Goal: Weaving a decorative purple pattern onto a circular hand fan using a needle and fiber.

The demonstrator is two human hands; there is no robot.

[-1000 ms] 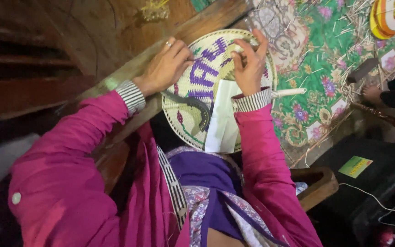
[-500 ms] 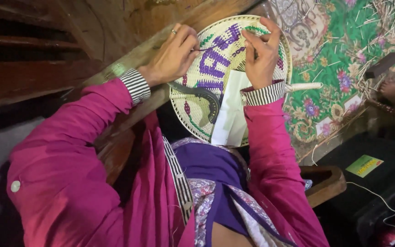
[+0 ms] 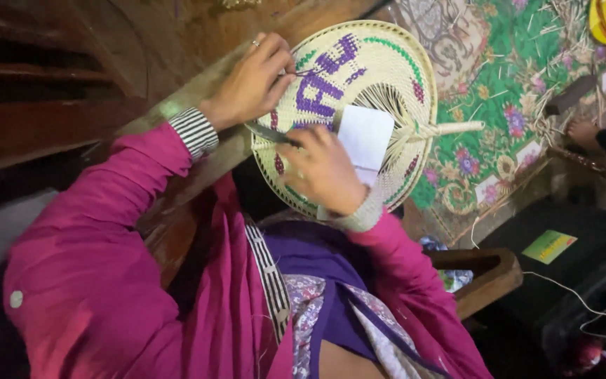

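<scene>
A round woven straw fan [image 3: 380,70] with purple and green patterns lies across my lap, its handle [image 3: 450,128] pointing right. My left hand [image 3: 254,81] grips the fan's upper left edge, with its fingers pinching at the purple weave. My right hand [image 3: 324,172] rests on the fan's lower part and holds a thin dark tool [image 3: 271,135] whose tip points left toward the rim. A white paper card [image 3: 366,137] lies on the fan just beside my right hand. Both arms wear magenta sleeves with striped cuffs.
A green flowered mat [image 3: 499,84] strewn with straw strips covers the floor to the right. Another person's hand [image 3: 583,132] works at its far right edge. A wooden stool [image 3: 485,270], a green card [image 3: 548,245] and a white cable [image 3: 576,298] lie lower right.
My right hand has come down from the fan's top edge to its lower part and now shows a dark tool. The white card is now uncovered. My left hand stays on the rim.
</scene>
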